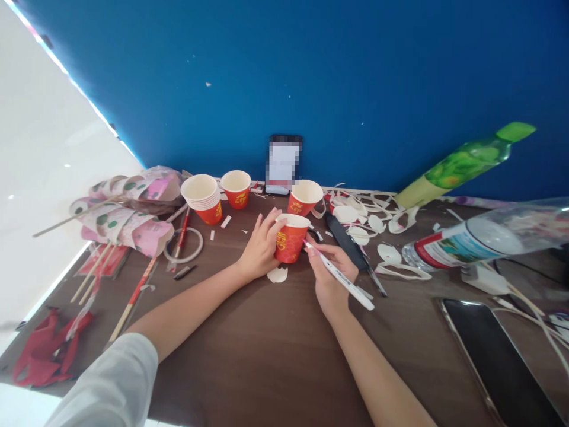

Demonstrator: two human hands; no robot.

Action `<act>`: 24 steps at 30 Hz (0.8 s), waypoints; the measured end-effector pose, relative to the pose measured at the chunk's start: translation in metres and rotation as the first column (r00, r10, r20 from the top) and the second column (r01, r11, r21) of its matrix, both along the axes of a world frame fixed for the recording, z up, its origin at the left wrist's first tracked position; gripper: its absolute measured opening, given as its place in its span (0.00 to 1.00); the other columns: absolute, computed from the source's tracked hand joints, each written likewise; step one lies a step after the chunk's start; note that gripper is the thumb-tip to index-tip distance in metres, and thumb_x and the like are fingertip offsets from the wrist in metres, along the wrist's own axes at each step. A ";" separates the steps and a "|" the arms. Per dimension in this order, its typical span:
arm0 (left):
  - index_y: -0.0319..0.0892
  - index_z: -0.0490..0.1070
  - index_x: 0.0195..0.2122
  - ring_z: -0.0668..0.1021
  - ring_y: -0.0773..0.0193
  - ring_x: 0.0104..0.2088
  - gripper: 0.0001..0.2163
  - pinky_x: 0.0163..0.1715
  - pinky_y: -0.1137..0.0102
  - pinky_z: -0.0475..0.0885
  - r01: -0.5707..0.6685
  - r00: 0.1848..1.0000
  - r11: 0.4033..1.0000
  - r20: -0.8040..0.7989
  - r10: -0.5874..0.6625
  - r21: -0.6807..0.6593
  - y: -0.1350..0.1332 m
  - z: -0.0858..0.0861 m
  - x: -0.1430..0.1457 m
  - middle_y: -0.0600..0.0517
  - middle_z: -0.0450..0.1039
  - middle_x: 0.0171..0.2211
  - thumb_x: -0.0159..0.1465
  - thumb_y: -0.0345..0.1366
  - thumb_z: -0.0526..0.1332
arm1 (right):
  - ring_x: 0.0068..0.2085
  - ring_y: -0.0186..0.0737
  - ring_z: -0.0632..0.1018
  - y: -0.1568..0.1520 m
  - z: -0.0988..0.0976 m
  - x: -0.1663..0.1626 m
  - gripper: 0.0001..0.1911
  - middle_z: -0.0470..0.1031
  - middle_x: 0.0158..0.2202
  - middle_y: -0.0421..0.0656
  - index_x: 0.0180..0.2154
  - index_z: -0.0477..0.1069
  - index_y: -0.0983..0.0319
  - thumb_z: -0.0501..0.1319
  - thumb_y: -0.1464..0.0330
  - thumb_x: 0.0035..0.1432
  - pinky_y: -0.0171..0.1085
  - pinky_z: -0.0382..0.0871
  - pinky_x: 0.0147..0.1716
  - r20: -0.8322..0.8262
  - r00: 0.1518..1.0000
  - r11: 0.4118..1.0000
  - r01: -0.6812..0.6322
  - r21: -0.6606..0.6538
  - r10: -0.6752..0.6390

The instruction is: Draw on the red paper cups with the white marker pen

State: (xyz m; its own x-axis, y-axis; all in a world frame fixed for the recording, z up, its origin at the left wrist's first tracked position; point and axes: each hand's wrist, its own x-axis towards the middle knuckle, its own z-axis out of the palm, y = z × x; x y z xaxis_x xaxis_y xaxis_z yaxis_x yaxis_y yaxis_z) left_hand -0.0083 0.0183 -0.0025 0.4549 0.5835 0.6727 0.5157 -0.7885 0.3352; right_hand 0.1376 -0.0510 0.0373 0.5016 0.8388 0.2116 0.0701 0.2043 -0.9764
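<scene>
My left hand (pixel 261 246) wraps around a red paper cup (pixel 290 238) standing upright on the brown table (pixel 267 344). My right hand (pixel 331 274) grips a white pen (pixel 342 277), its tip touching the cup's right side. A small white paper scrap (pixel 278 274) lies just below the cup.
More red cups stand behind: a stack (pixel 203 198), one (pixel 236 188) and another (pixel 304 197). A phone (pixel 283 164) leans on the blue wall. Paper strips (pixel 368 216), a black knife (pixel 344 240), a clear bottle (pixel 484 237), a green bottle (pixel 462 163), a tape ring (pixel 184 245), chopsticks (pixel 133 296) and a dark tablet (pixel 502 362) lie around.
</scene>
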 end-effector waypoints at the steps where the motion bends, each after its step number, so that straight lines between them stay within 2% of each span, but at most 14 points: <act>1: 0.39 0.42 0.63 0.56 0.45 0.66 0.36 0.60 0.43 0.54 0.008 1.000 1.000 0.003 -0.008 -0.005 0.000 0.000 0.000 0.31 0.55 0.60 0.59 0.34 0.62 | 0.38 0.46 0.84 -0.001 0.001 -0.001 0.06 0.83 0.35 0.47 0.29 0.75 0.61 0.67 0.67 0.47 0.41 0.80 0.37 0.007 1.000 1.000 -0.003 -0.002 0.003; 11: 0.40 0.43 0.63 0.55 0.45 0.67 0.35 0.60 0.42 0.55 0.026 1.000 1.000 0.017 -0.026 0.016 0.000 -0.001 0.000 0.31 0.54 0.61 0.59 0.33 0.61 | 0.36 0.46 0.84 -0.001 0.007 -0.001 0.06 0.83 0.34 0.47 0.29 0.75 0.61 0.67 0.67 0.47 0.40 0.80 0.36 0.044 0.999 0.998 0.017 -0.066 -0.014; 24: 0.42 0.41 0.64 0.55 0.44 0.67 0.37 0.61 0.42 0.55 0.032 0.999 0.999 0.037 -0.031 -0.025 -0.001 -0.002 0.000 0.32 0.52 0.62 0.58 0.33 0.63 | 0.36 0.46 0.83 0.000 0.008 -0.003 0.07 0.83 0.35 0.47 0.29 0.75 0.61 0.67 0.65 0.45 0.40 0.79 0.36 0.025 1.000 0.997 0.017 -0.081 -0.015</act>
State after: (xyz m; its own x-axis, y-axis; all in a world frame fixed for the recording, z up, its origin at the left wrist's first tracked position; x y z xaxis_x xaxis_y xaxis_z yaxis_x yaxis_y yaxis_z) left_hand -0.0081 0.0177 -0.0043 0.4488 0.5866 0.6742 0.4783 -0.7949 0.3733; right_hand 0.1350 -0.0507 0.0449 0.5108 0.8454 0.1558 0.0969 0.1235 -0.9876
